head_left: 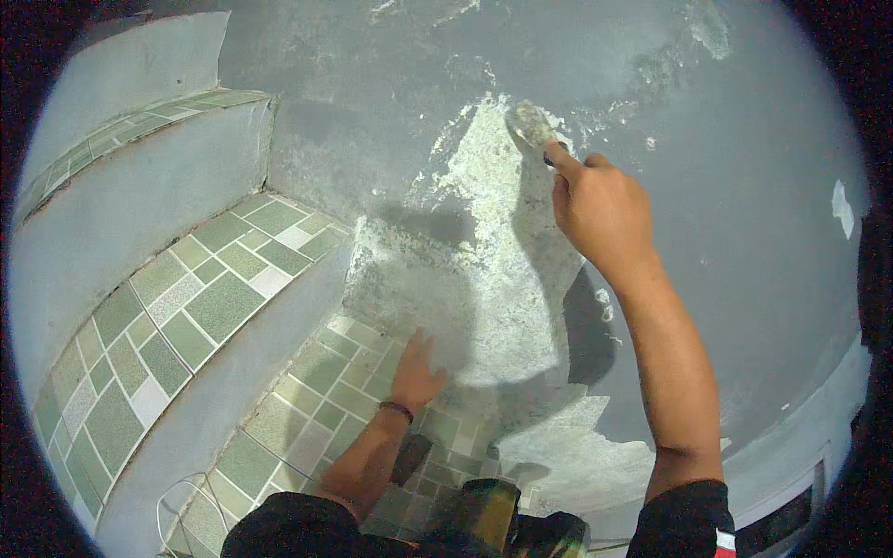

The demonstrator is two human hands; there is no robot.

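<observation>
My right hand (606, 209) is closed round the handle of a scraper (530, 123), its index finger stretched along it. The scraper's broad blade lies against the grey wall, at the upper edge of a pale patch (498, 177) where the paint is gone. Rough flaky edges run round this bare patch. Lower and to the left, my left hand (418, 374) is open with its fingers apart, holding nothing. It hovers near the wall's base above the tiles; whether it touches anything I cannot tell. A dark band circles that wrist.
Green-tiled steps (200, 284) with grey risers climb on the left. A thin white cable (191, 498) loops at the lower left. Another bare patch (581, 446) lies low on the wall. My legs show at the bottom, and a dark opening (781, 521) lies at the lower right.
</observation>
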